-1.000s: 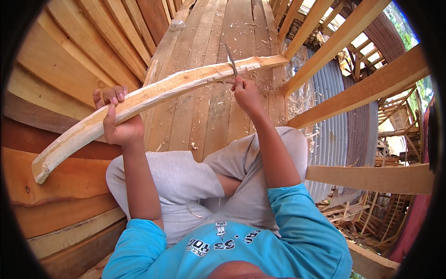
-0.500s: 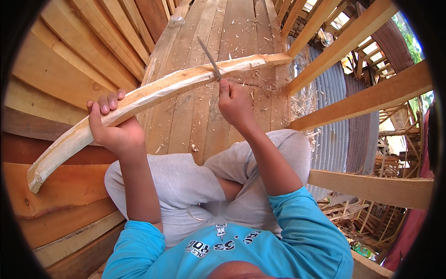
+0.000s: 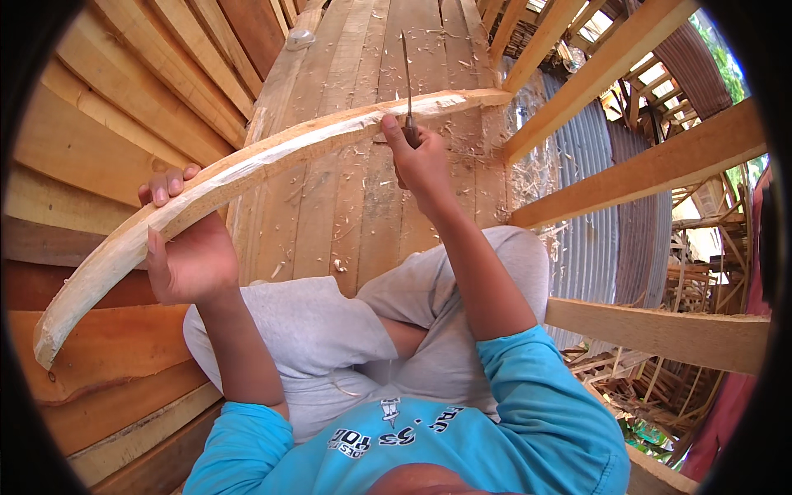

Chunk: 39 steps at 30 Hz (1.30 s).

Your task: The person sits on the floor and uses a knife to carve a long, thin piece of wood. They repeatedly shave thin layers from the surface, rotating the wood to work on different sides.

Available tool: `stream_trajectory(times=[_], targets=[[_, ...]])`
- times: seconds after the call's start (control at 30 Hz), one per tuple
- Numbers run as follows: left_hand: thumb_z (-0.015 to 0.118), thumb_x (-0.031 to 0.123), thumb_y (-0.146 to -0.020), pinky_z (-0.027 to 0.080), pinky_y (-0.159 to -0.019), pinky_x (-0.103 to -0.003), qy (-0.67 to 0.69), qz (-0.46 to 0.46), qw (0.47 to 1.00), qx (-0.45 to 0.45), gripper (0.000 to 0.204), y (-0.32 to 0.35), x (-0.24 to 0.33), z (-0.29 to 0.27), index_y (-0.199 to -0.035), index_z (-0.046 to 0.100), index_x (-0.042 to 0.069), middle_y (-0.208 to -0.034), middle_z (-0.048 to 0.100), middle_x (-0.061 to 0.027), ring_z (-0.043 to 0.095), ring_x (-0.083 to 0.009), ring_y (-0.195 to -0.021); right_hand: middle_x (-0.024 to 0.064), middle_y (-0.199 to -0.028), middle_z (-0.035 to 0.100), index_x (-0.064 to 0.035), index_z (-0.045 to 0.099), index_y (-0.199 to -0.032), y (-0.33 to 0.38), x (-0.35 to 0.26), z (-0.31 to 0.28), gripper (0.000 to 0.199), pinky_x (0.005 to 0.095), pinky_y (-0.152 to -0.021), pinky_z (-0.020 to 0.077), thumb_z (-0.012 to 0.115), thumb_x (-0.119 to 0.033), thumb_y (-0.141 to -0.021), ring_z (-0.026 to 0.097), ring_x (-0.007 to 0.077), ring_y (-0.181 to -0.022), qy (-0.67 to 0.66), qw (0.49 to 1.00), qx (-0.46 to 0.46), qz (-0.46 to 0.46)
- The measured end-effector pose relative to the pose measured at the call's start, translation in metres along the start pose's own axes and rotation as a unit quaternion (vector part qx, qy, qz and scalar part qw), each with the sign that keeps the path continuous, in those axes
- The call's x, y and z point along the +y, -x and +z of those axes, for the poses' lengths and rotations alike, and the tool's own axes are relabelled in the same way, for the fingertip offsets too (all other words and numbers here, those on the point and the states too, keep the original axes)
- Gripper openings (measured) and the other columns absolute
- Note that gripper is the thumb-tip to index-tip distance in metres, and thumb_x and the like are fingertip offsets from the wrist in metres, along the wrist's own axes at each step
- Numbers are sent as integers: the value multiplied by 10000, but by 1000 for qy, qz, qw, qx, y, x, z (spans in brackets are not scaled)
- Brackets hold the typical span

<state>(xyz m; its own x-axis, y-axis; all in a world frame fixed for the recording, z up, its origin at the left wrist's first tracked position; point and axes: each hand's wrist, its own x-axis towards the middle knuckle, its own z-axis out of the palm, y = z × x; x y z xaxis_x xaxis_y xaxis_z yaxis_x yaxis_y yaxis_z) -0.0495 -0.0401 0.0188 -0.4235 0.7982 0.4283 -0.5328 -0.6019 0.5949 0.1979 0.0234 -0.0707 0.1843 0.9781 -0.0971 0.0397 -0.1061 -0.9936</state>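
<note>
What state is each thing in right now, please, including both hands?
Curved wooden plank: raised off the floor, edge rough-cut.
Left hand: shut on the plank from below.
Right hand: shut on the blade's handle.
Blade: upright, above the plank.
Plank floor: strewn with shavings.

Curved timber (image 3: 247, 169): pale raw wood, freshly cut, rough and fibrous along its edge. Knife blade (image 3: 406, 74): thin dull grey metal, matt. Plank floor (image 3: 346, 214): weathered unfinished wood, strewn with light shavings. Corrugated sheet (image 3: 598, 239): grey metal, ribbed. Trousers (image 3: 313, 330): matt grey cloth.
</note>
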Motion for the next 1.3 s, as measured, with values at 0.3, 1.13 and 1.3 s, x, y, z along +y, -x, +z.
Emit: stream_trajectory(times=[0.3, 1.13, 1.3], targets=[[764, 438, -801, 422, -888, -313, 16, 71, 981, -179, 288, -27, -22, -61, -856, 619, 195, -856, 418, 56, 454, -122, -890, 44, -599, 565, 19, 676, -746, 4, 3, 0, 571, 330, -576, 430, 564, -506, -940, 545, 140, -614, 109, 992, -5, -63], [575, 185, -808, 384, -774, -308, 86, -25, 995, -39, 244, -12, -19, -36, -639, 399, 186, -594, 396, 52, 436, -105, -643, 292, -699, 625, 46, 652, -669, -17, 21, -9, 517, 556, -655, 499, 353, -280, -936, 629, 469, -675, 396, 892, 192, -98], [577, 173, -799, 388, -768, -309, 82, -20, 996, -35, 249, -10, -19, -40, -635, 391, 186, -587, 388, 50, 429, -108, -629, 303, -750, 635, 44, 659, -694, 21, -10, 22, 527, 564, -685, 500, 347, -300, -943, 632, 475, -709, 401, 905, 124, -65]])
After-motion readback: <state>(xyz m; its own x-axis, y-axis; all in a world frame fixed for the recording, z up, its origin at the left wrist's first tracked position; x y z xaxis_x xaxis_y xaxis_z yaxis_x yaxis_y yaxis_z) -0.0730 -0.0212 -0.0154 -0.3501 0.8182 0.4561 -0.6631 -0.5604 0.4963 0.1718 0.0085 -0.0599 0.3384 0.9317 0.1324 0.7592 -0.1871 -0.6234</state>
